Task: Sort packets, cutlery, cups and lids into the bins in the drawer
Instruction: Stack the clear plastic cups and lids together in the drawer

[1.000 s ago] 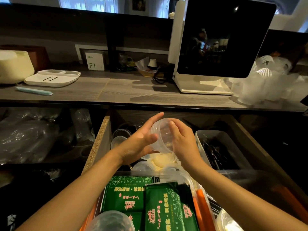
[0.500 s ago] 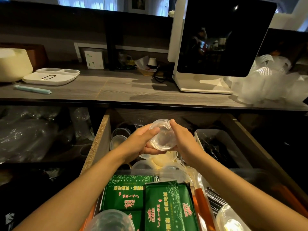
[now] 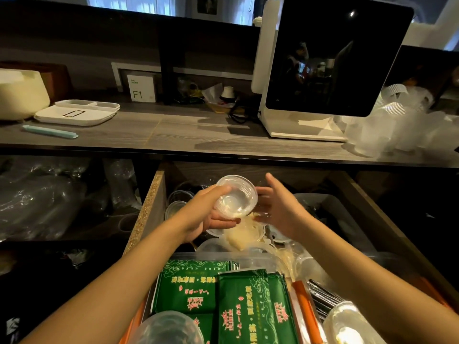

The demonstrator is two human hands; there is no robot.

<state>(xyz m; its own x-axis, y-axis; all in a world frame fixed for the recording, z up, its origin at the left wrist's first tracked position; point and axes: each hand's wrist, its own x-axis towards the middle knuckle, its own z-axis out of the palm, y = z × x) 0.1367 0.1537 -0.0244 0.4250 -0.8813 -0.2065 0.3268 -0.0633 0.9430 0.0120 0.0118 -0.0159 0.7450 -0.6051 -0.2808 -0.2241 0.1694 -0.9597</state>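
While green packets [image 3: 223,294] fill the near bin, the left hand [image 3: 206,214] grips a clear cup [image 3: 236,197] over the drawer [image 3: 146,212], mouth tilted toward the camera; the right hand [image 3: 280,212], fingers spread and holding nothing, sits just beside it.

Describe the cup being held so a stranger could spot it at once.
Start at the open drawer under the wooden counter. Above its middle, the left hand grips a small clear plastic cup, mouth toward the camera. Unlike the cups lying below, it is lifted.
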